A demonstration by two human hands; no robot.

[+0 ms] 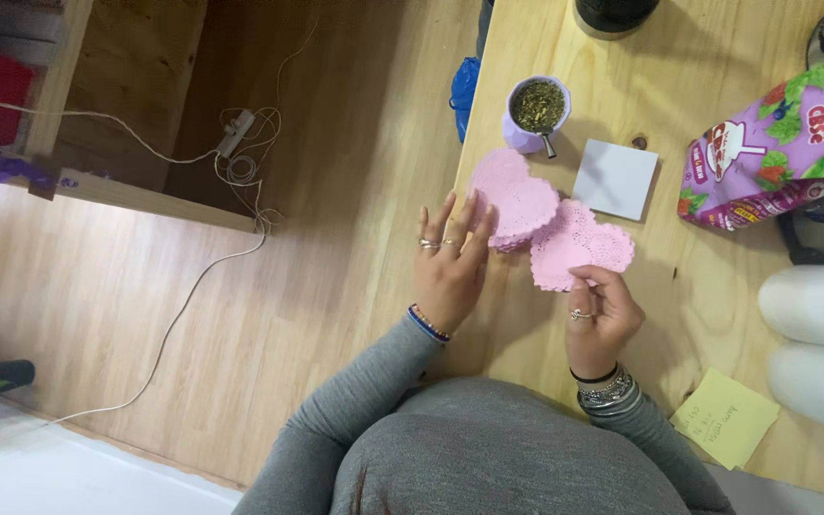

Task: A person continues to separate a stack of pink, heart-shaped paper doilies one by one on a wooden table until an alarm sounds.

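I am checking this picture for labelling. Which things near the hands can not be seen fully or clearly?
Head view:
- Left pink heart doily stack: near edge hidden by the left hand; sheet count too fine to tell.
- Right pink heart doily: lower edge covered by the right hand.
- Dark container: cut off by the top edge.
- Yellow sticky note: handwriting too small.
- Purple cup: contents only a green, leafy mass.

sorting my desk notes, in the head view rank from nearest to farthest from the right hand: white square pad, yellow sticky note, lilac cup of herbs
1. White square pad, above the right hand.
2. Yellow sticky note, lower right at the table edge.
3. Lilac cup of herbs, farthest, up and left.
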